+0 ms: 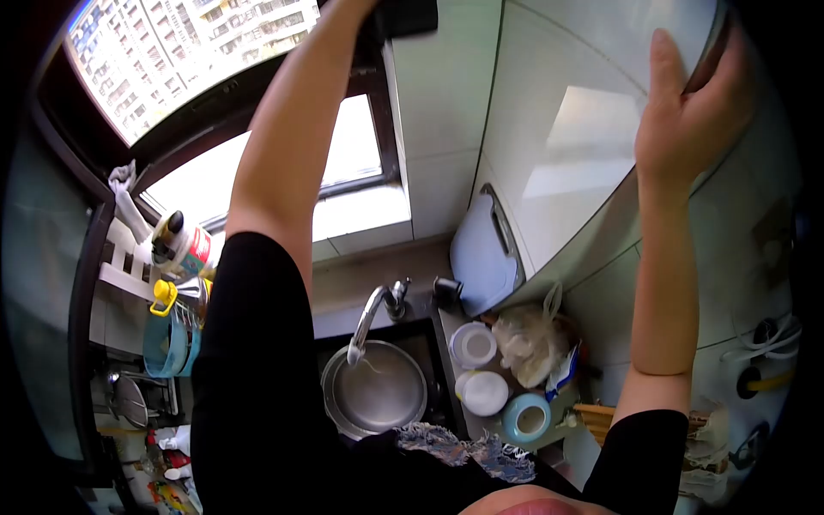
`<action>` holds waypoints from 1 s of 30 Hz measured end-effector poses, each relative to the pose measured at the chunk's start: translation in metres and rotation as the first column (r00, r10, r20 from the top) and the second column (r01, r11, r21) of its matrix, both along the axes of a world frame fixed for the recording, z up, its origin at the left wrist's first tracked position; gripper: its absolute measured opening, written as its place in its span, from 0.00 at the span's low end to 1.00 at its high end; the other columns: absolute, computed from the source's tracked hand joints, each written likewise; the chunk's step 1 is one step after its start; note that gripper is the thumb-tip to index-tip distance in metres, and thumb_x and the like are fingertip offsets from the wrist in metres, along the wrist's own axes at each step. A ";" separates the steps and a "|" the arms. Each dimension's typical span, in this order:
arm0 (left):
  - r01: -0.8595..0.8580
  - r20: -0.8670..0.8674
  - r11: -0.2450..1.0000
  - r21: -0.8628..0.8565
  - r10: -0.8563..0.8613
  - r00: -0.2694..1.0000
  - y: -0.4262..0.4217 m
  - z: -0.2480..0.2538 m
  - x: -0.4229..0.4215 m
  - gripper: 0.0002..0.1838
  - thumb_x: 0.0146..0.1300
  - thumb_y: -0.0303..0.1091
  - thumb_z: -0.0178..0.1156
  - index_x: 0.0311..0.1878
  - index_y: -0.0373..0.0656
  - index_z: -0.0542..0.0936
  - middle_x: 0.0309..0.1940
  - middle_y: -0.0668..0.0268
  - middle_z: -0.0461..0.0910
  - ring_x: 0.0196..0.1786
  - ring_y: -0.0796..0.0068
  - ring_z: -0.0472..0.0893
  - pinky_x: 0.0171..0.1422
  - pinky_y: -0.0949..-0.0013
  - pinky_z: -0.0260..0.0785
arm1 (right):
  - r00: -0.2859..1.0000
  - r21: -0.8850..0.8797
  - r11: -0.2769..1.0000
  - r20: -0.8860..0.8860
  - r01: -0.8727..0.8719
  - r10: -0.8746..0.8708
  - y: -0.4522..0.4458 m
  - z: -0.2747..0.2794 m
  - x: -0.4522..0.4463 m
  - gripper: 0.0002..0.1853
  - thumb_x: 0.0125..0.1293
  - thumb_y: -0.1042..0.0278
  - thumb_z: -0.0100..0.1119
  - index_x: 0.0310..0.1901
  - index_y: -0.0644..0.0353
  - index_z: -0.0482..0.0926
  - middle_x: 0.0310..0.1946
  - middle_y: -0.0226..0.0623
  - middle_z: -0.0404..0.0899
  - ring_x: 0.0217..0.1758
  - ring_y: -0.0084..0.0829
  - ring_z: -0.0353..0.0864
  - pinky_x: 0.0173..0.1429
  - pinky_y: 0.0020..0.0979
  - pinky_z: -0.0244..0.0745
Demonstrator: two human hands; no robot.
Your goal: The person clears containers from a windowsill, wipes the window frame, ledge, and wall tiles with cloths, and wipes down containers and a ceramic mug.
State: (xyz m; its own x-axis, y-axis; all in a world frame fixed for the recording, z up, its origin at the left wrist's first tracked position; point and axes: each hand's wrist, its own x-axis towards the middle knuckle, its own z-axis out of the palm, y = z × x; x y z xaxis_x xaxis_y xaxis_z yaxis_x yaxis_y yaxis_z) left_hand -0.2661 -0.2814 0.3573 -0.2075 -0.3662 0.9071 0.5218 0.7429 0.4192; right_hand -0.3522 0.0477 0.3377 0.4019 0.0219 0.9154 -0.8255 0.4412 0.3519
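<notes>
My right hand (pixel 691 120) is at the upper right, on the edge of a large glossy white panel (pixel 549 60). Its thumb lies along the front face and the other fingers wrap round the edge, partly in shadow. My left arm reaches up past the window, and its hand is cut off by the top of the view. A dark object (pixel 410 17) shows beside that wrist. Below, between my arms, a round metal pot (pixel 378 390) sits in the dark sink under a chrome faucet (pixel 369 318).
A blue-grey board (pixel 485 253) leans right of the faucet. Lidded tubs (pixel 482 393), a light blue round container (pixel 526 418) and a plastic bag (pixel 528 339) stand right of the sink. Bottles, including a yellow-capped one (pixel 165 293), line the left, by the window frame (pixel 373 120).
</notes>
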 end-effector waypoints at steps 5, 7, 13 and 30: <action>-0.313 -0.101 0.950 0.009 0.312 0.945 0.012 -0.202 -0.019 0.36 0.69 0.41 0.68 0.75 0.38 0.68 0.69 0.47 0.74 0.70 0.49 0.75 0.73 0.55 0.67 | 0.999 -0.097 0.994 -0.010 0.045 -0.046 -0.010 -0.013 0.020 0.34 0.68 0.73 0.59 0.75 0.62 0.65 0.71 0.48 0.69 0.75 0.47 0.67 0.79 0.43 0.57; -0.298 -0.004 0.954 0.020 0.298 0.955 0.022 -0.288 -0.018 0.49 0.61 0.43 0.74 0.81 0.42 0.58 0.75 0.44 0.66 0.76 0.42 0.67 0.77 0.49 0.63 | 0.997 -0.099 0.993 -0.040 0.060 -0.065 -0.010 -0.014 0.012 0.34 0.67 0.74 0.59 0.75 0.62 0.66 0.71 0.48 0.69 0.75 0.47 0.66 0.79 0.43 0.57; -0.239 0.433 0.863 0.444 0.026 0.901 0.046 -0.455 -0.005 0.52 0.64 0.51 0.72 0.82 0.42 0.54 0.71 0.42 0.71 0.71 0.41 0.73 0.74 0.55 0.66 | 0.992 -0.061 0.998 0.126 -0.011 0.019 -0.011 -0.015 0.034 0.34 0.66 0.73 0.59 0.75 0.62 0.66 0.71 0.48 0.69 0.75 0.48 0.67 0.79 0.43 0.58; -0.800 -0.390 0.422 -0.426 0.712 0.584 0.046 0.106 -0.010 0.36 0.71 0.43 0.64 0.75 0.34 0.67 0.80 0.48 0.60 0.82 0.50 0.58 0.85 0.52 0.52 | 0.959 -0.106 0.994 0.279 -0.016 0.045 0.000 -0.010 0.045 0.37 0.65 0.60 0.63 0.76 0.53 0.66 0.76 0.43 0.64 0.74 0.48 0.64 0.75 0.48 0.60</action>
